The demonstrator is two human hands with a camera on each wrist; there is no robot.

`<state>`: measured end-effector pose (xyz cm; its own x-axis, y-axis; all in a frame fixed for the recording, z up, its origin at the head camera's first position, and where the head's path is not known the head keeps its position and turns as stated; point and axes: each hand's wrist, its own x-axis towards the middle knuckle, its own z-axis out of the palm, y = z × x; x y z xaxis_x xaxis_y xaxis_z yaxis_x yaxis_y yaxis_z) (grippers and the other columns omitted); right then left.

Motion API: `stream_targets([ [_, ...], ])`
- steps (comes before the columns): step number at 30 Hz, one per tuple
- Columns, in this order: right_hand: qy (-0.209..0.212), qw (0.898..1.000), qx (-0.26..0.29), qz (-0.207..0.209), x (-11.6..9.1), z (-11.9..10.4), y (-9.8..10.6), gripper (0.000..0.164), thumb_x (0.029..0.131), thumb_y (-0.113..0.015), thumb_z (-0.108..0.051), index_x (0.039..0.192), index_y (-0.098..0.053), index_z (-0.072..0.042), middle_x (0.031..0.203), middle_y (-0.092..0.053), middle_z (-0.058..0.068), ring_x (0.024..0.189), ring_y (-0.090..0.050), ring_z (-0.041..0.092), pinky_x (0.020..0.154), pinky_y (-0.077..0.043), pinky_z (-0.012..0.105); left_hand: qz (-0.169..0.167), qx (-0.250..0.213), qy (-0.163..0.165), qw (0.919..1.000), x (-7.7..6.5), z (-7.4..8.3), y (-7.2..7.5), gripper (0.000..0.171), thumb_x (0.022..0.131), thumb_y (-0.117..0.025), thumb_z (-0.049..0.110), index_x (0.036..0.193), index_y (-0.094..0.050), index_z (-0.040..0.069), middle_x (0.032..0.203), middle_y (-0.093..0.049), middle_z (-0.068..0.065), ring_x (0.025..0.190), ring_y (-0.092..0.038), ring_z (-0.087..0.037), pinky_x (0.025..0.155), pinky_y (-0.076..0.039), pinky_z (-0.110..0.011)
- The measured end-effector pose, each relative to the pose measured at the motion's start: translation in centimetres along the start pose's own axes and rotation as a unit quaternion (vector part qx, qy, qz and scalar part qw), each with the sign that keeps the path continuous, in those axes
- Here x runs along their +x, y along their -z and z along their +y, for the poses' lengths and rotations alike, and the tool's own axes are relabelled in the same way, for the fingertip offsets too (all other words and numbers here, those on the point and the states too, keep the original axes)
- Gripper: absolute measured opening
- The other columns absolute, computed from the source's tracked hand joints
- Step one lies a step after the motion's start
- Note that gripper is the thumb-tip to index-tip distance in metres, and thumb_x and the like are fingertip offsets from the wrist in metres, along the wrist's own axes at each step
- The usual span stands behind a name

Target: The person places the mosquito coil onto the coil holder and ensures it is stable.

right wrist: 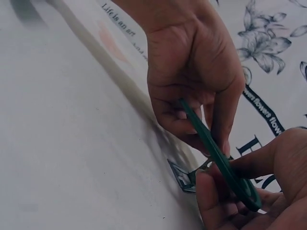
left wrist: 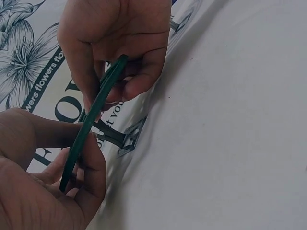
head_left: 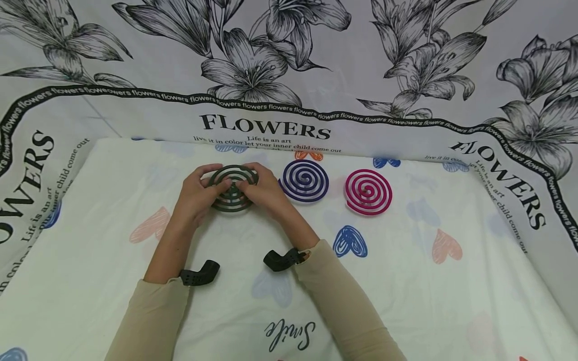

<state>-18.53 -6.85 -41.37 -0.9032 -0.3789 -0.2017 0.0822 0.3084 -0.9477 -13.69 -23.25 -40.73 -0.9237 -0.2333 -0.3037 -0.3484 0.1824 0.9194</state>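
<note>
A dark green mosquito coil (head_left: 232, 204) is held between both hands over the cloth. My left hand (head_left: 196, 193) pinches its left side, thumb on top and fingers beneath. On the right side, my right hand (head_left: 266, 189) grips it the same way. Both thumbs meet near the spiral's centre. Beneath the coil, a small metal stand (left wrist: 127, 139) with a squarish base shows in the left wrist view; whether the coil touches it is unclear. From the right wrist, the coil (right wrist: 211, 143) appears tilted nearly edge-on.
Right of my hands lie a blue mosquito coil (head_left: 305, 180) and a pink one (head_left: 368, 192). A second stand (left wrist: 184, 21) shows at the top of the left wrist view. The white cloth (head_left: 397, 301) has printed hearts; a flower-patterned sheet (head_left: 388, 95) rises behind.
</note>
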Motion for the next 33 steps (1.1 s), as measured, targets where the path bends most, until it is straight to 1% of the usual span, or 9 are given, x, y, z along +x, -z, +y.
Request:
stream_targets([
  [5, 0.007, 1.0, -0.006, 0.001, 0.07, 0.02, -0.11, 0.044, 0.099, -0.07, -0.014, 0.142, -0.06, -0.01, 0.139, -0.067, 0.014, 0.127, -0.063, 0.025, 0.11, -0.054, 0.042, 0.008, 0.007, -0.002, 0.9999, 0.03, 0.09, 0.15, 0.064, 0.102, -0.071, 0.022, 0.159, -0.043, 0.012, 0.142, -0.066, -0.023, 0.089, -0.067, 0.001, 0.079, -0.053, -0.011],
  [16, -0.001, 1.0, -0.012, 0.009, 0.13, 0.1, -0.33, 0.043, 0.1, -0.07, -0.015, 0.142, -0.061, -0.011, 0.139, -0.067, 0.013, 0.129, -0.063, 0.026, 0.112, -0.052, 0.043, 0.011, 0.001, -0.002, 0.9999, -0.19, 0.22, -0.07, 0.063, 0.103, -0.07, 0.019, 0.159, -0.043, 0.01, 0.141, -0.067, -0.024, 0.089, -0.066, 0.002, 0.078, -0.054, -0.011],
  [22, 0.01, 1.0, -0.013, 0.013, 0.17, 0.26, -0.35, 0.043, 0.1, -0.07, -0.015, 0.141, -0.062, -0.01, 0.139, -0.067, 0.012, 0.13, -0.063, 0.025, 0.114, -0.051, 0.043, 0.014, 0.003, -0.008, 0.9999, -0.23, 0.31, -0.07, 0.063, 0.103, -0.07, 0.018, 0.159, -0.043, 0.01, 0.14, -0.067, -0.024, 0.09, -0.067, 0.0, 0.078, -0.054, -0.011],
  [27, 0.021, 0.999, -0.028, 0.024, 0.11, 0.3, -0.43, 0.042, 0.099, -0.071, -0.016, 0.14, -0.063, -0.011, 0.138, -0.068, 0.011, 0.13, -0.063, 0.024, 0.114, -0.051, 0.043, 0.018, -0.002, -0.004, 0.9998, -0.18, 0.33, -0.16, 0.062, 0.102, -0.07, 0.017, 0.158, -0.044, 0.01, 0.139, -0.068, -0.023, 0.091, -0.067, 0.0, 0.078, -0.054, -0.011],
  [33, 0.017, 0.999, -0.035, 0.029, 0.15, 0.43, -0.51, 0.042, 0.099, -0.071, -0.017, 0.14, -0.063, -0.013, 0.139, -0.068, 0.01, 0.131, -0.063, 0.024, 0.115, -0.051, 0.043, 0.022, 0.007, 0.001, 0.9997, -0.25, 0.36, -0.36, 0.061, 0.103, -0.07, 0.019, 0.157, -0.044, 0.01, 0.137, -0.068, -0.023, 0.091, -0.067, -0.003, 0.076, -0.055, -0.011],
])
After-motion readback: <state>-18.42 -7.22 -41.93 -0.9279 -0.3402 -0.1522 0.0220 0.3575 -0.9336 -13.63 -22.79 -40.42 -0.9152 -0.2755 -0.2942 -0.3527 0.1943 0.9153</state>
